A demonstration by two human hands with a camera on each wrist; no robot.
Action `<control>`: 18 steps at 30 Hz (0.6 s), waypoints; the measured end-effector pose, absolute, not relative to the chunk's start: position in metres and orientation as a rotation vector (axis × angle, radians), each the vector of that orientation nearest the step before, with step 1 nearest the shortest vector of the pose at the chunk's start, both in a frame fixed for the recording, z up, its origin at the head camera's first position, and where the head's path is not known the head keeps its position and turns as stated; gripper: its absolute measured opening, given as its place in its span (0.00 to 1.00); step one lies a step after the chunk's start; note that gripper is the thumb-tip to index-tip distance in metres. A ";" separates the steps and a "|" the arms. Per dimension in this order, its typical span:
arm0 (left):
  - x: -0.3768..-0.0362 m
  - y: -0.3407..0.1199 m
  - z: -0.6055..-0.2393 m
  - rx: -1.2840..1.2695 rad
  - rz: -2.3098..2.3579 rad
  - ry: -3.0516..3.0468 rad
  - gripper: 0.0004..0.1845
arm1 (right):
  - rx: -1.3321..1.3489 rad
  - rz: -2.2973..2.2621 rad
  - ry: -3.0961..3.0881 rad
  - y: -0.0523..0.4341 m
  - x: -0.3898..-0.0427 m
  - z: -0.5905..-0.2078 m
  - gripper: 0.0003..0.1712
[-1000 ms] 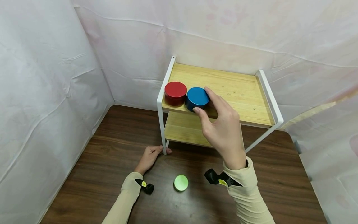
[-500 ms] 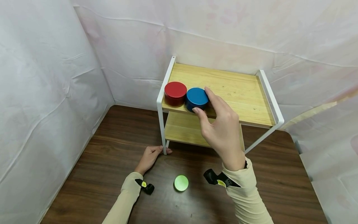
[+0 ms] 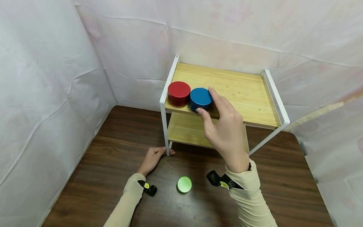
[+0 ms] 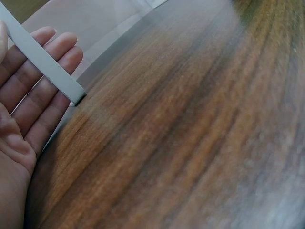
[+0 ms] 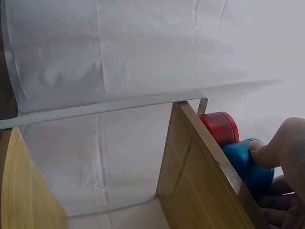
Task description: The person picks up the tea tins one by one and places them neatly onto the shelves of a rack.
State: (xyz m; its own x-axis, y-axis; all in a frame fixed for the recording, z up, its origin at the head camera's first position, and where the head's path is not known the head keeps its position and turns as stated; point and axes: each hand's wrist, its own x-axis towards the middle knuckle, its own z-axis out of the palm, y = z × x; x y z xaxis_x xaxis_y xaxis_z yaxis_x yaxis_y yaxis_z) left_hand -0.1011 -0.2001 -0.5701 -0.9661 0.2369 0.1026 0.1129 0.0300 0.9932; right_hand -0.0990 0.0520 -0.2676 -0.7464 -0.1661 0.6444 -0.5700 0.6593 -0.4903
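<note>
My right hand holds a round blue tin between thumb and fingers, at the front edge of the shelf's upper board. Right beside it on the left stands a slightly larger red tin. In the right wrist view the thumb lies on the side of the blue tin, and the red tin is close behind. Down at the table, my left hand holds the shelf's front left leg. The left wrist view shows that white leg crossing the fingers, with the thumb against it.
A small green tin stands on the dark wooden table, in front of the shelf and between my forearms. Below the upper board is a lower board. White cloth hangs behind and at both sides.
The blue tin has shifted very slightly left toward the red tin, with my right hand holding it. My left hand stays at the shelf leg.
</note>
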 end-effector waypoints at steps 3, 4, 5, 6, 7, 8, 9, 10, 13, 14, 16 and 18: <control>-0.102 -0.200 -0.569 0.363 2.090 2.186 0.21 | 0.565 0.944 -2.313 0.052 -0.099 -0.267 0.35; -0.102 -0.200 -0.568 0.356 2.088 2.183 0.21 | 0.564 0.944 -2.313 0.052 -0.099 -0.268 0.35; -0.102 -0.200 -0.568 0.352 2.084 2.183 0.21 | 0.563 0.944 -2.312 0.052 -0.099 -0.268 0.36; -0.103 -0.200 -0.568 0.352 2.081 2.181 0.21 | 0.564 0.944 -2.311 0.052 -0.099 -0.268 0.36; -0.103 -0.200 -0.568 0.353 2.080 2.179 0.21 | 0.564 0.943 -2.310 0.052 -0.099 -0.268 0.36; -0.103 -0.200 -0.568 0.355 2.078 2.180 0.21 | 0.565 0.941 -2.309 0.052 -0.100 -0.268 0.36; -0.104 -0.201 -0.568 0.359 2.078 2.180 0.22 | 0.567 0.941 -2.307 0.052 -0.100 -0.268 0.36; -0.104 -0.201 -0.568 0.362 2.079 2.181 0.22 | 0.570 0.940 -2.306 0.051 -0.100 -0.268 0.36; -0.104 -0.203 -0.568 0.359 2.083 2.182 0.22 | 0.578 0.939 -2.301 0.049 -0.101 -0.269 0.36; -0.104 -0.204 -0.568 0.356 2.082 2.183 0.22 | 0.581 0.938 -2.299 0.048 -0.102 -0.269 0.36; -0.104 -0.204 -0.569 0.349 2.080 2.185 0.22 | 0.582 0.935 -2.296 0.047 -0.102 -0.270 0.36; -0.104 -0.204 -0.570 0.345 2.077 2.187 0.22 | 0.581 0.934 -2.291 0.046 -0.102 -0.271 0.36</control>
State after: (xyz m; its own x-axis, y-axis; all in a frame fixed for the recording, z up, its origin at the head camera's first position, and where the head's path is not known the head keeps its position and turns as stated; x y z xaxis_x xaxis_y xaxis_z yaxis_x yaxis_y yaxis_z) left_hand -0.1038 -0.2044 -0.5704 -0.9686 0.2359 0.0789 0.0910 0.0409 0.9950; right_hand -0.1022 0.0461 -0.2712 -0.7302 -0.1685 0.6621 -0.5835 0.6581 -0.4759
